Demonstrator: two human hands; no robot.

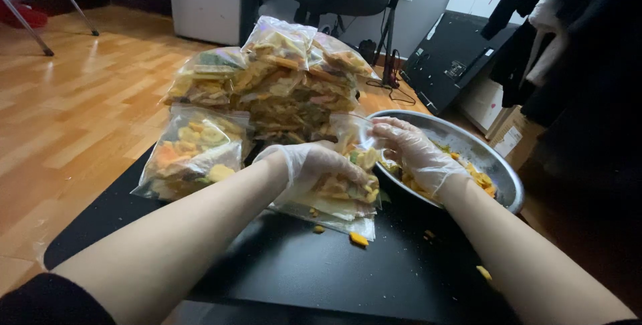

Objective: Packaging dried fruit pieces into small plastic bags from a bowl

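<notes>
A clear bag of mixed chips [341,194], frame centre, is gripped by both gloved hands, left hand [311,168] pressing it, right hand [414,154] pinching its mouth beside the metal bowl [498,164].

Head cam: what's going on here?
A person in clear disposable gloves is handling a clear zip bag of mixed dried chips on a black table. The left hand presses on the bag's side; the right hand holds its open top next to a metal bowl with more chips in it. Filled bags are stacked behind, another lies at left. A few crumbs lie on the table.
</notes>
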